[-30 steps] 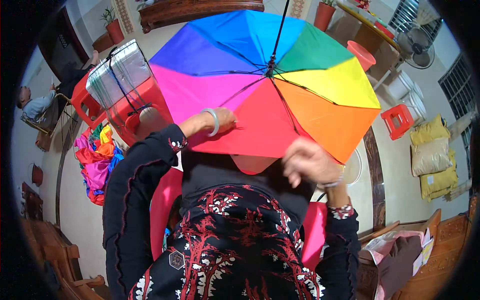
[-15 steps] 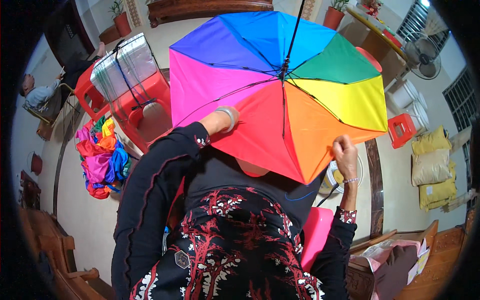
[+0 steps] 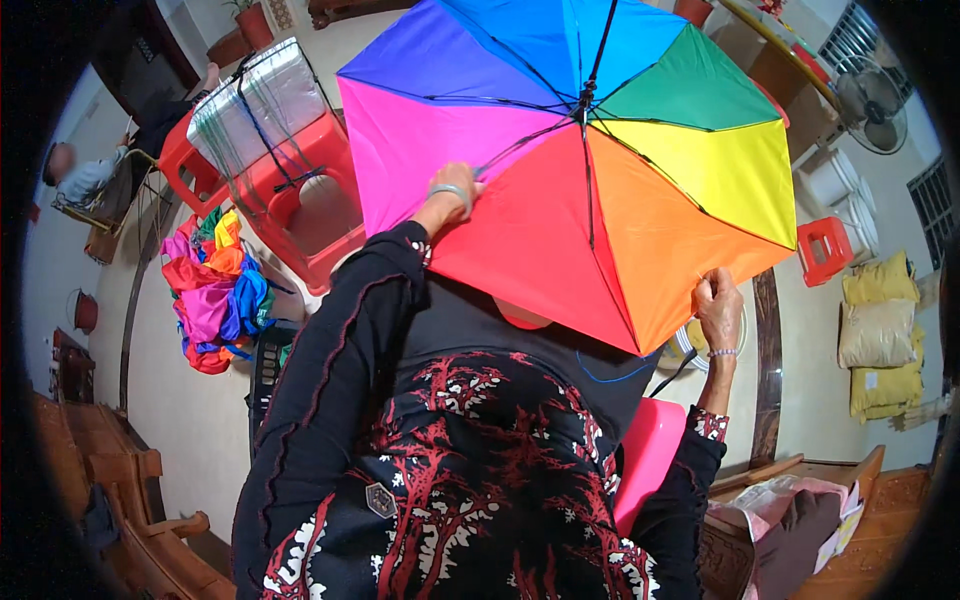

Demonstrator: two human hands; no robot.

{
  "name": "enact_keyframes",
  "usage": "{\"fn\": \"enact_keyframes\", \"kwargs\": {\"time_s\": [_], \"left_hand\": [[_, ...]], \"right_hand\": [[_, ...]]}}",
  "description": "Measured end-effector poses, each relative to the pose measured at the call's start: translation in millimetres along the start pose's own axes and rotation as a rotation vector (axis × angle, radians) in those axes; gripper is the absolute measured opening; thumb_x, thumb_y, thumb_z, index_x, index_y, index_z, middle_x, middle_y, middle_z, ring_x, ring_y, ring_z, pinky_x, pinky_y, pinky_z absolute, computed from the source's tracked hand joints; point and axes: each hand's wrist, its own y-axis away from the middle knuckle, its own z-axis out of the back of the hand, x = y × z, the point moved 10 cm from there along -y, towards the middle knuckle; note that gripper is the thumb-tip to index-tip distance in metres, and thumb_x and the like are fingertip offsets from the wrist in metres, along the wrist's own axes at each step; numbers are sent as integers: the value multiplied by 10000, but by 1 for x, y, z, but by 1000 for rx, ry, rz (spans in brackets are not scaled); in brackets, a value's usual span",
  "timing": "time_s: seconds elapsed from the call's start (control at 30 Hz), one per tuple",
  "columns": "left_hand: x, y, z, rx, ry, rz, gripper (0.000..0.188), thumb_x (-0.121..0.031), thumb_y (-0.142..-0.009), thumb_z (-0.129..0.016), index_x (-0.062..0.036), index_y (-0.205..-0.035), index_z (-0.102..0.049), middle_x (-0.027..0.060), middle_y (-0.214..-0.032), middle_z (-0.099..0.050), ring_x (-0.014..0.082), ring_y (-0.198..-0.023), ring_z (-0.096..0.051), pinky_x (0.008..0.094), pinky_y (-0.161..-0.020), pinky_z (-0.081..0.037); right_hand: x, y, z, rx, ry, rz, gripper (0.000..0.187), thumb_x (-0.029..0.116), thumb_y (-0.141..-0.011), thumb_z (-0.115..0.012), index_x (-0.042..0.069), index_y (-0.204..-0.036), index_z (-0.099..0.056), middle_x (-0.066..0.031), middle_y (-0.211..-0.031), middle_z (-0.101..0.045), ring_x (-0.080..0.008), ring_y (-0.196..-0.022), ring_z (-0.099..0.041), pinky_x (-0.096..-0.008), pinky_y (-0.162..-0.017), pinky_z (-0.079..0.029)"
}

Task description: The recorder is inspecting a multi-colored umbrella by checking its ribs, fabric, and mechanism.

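An open rainbow umbrella [image 3: 530, 220] faces me with its inner side, its black ribs and shaft [image 3: 598, 55] showing. My left hand [image 3: 455, 188] is closed on it at the rib between the pink and red panels; the fingertips are partly hidden. At the outer edge of the orange panel, my right hand [image 3: 718, 303] makes a pinch on the cloth. A tiny pale sliver shows by its fingertips, too small to name. Below the umbrella, a thin blue thread [image 3: 610, 380] lies curved over the dark cloth on my lap.
Left of me, a heap of bright folded cloth [image 3: 220, 295] sits beside red stools [image 3: 310, 225] that carry a strapped silvery bundle [image 3: 255, 110]. A person [image 3: 95, 180] reclines farther left. On the right are a red stool [image 3: 825, 250], yellow sacks [image 3: 880, 340] and a fan [image 3: 872, 105].
The view has shifted, so the umbrella sits higher and farther right. My left hand has moved up along the rib toward the hub. My right hand stays at the orange edge.
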Motion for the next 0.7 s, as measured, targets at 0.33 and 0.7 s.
{"fn": "enact_keyframes", "kwargs": {"time_s": [0.33, 0.7], "left_hand": [[-12, 8, -36, -32, -79, -98, 268, -215, -720, -538, -13, -897, -538, 186, -891, -559, 312, -828, -563, 378, -689, -467], [-33, 28, -24, -211, -201, -223, 161, -132, -768, -432, -29, -804, -551, 157, -830, -579, 276, -771, -583, 349, -641, -477]], "right_hand": [[9, 6, -9, 33, -101, -53, 55, 40, -731, -438, 8, -687, -429, -49, -502, -426, -97, -433, -440, -255, -388, -365], [9, 6, -8, 66, -215, -125, 56, 33, -744, -428, 4, -696, -428, -72, -522, -439, -110, -445, -447, -264, -411, -368]]}}
